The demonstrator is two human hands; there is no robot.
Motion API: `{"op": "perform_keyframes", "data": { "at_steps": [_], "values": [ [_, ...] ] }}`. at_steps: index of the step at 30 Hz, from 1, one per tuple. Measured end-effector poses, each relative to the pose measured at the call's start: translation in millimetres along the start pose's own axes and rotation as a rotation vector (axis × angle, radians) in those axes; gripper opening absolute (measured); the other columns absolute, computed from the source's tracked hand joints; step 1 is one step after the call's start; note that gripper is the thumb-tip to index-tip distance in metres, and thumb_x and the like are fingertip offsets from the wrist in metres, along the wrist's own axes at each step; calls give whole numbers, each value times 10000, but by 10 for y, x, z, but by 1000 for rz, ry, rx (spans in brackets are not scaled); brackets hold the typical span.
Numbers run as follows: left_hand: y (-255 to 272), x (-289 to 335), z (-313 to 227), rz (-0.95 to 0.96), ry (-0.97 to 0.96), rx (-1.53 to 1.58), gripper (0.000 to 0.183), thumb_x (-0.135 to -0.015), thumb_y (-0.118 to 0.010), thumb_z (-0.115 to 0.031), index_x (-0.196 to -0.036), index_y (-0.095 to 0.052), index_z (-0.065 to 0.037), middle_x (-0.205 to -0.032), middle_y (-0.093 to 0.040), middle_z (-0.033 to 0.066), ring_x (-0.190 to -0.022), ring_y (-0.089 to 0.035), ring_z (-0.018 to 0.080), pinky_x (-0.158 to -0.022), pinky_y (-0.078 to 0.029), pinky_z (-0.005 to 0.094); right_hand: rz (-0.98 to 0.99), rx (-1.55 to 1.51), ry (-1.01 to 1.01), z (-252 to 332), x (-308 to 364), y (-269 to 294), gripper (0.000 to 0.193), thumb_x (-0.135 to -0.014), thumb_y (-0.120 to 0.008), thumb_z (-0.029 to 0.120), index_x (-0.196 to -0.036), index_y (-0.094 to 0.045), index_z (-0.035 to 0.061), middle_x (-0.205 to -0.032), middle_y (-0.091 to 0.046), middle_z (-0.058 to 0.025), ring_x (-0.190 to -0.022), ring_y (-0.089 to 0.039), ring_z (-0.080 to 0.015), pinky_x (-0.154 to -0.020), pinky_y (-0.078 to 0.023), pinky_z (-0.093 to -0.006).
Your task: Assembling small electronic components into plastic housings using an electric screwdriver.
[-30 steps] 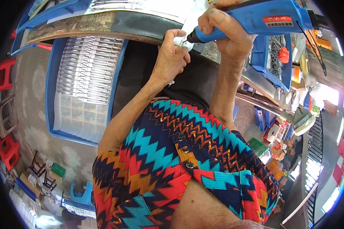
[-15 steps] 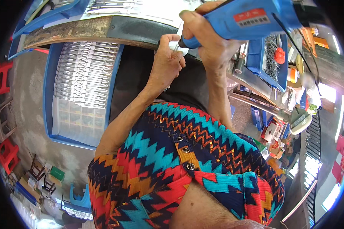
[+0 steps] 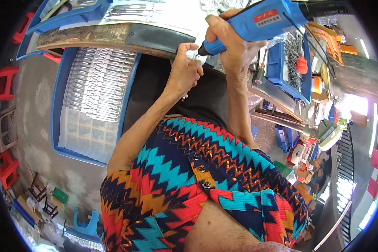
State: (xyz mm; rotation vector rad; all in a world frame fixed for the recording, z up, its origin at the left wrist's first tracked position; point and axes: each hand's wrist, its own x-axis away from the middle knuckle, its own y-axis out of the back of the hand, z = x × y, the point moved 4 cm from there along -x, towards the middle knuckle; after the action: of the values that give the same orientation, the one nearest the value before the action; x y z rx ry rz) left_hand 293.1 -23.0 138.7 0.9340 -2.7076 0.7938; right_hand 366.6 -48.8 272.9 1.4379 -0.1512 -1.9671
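workbench edge (image 3: 113,35): worn wood slab, my landmark; everything below is placed against it.

blue floor tray (image 3: 92,101): below the bench edge, left side, filled with rows of small metal blades or tool blanks under clear film.

blue bin (image 3: 287,71): right of the bench edge, holding dark metal parts and a red lump.

blue rotary hand tool (image 3: 256,21): above the bench edge at its right end, black nose angled down-left.

right hand (image 3: 233,52): fingers clamped around the tool's barrel.

left hand (image 3: 185,71): just below the bench edge, fingertips pinched together on a small pale workpiece (image 3: 193,55), which touches the tool's tip.

step, as i judge it: grinding or engraving in progress. next move calls for a steady pinch and light tip pressure.
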Motion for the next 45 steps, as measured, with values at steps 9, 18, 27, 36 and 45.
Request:
{"op": "perform_keyframes", "data": {
  "at_steps": [9, 18, 27, 36, 45],
  "values": [
    [-16, 9, -16, 12, -11, 40, 348, -881, -467, -23, -1187, -310, -76, -607, -496, 39, -406, -346, 41, -332, -249, 191, -424, -566, -551, -118, 113, 150, 177, -688, -674, 13, -806, -545, -18, -535, -569, -68, -472, -562, -133, -489, -444, -235],
    [-26, 32, -25, 38, 1, 41, 336, -885, -439, -19, -1185, -307, -90, -603, -479, 38, -409, -334, 42, -338, -227, 187, -476, -604, -592, -124, 90, 228, 181, -712, -647, -12, -844, -530, -53, -580, -563, -108, -478, -556, -168, -489, -463, -277],
    [35, 64, -67, 107, 41, 158, 306, -878, -463, -72, -1163, -351, -68, -616, -508, 45, -448, -403, 54, -357, -319, 198, -451, -563, -687, -158, 191, 179, 195, -728, -641, -7, -876, -521, -49, -593, -561, -85, -502, -542, -135, -514, -444, -255],
    [360, 58, -658, 39, -213, -144, 239, -922, -478, -178, -1129, -437, -66, -680, -534, 24, -513, -356, 21, -447, -273, 155, -443, -492, -674, -199, 218, 214, 184, -766, -576, -54, -932, -496, -44, -595, -517, -107, -485, -511, -171, -511, -454, -322],
    [776, -518, -1322, -282, -917, -1029, 223, -846, -527, -7, -1049, -586, -77, -828, -635, 70, -682, -574, 184, -630, -448, 285, -481, -535, -715, -187, 281, 219, 183, -767, -582, -40, -917, -478, -36, -611, -514, -104, -498, -507, -177, -536, -451, -316]
  ]
}}
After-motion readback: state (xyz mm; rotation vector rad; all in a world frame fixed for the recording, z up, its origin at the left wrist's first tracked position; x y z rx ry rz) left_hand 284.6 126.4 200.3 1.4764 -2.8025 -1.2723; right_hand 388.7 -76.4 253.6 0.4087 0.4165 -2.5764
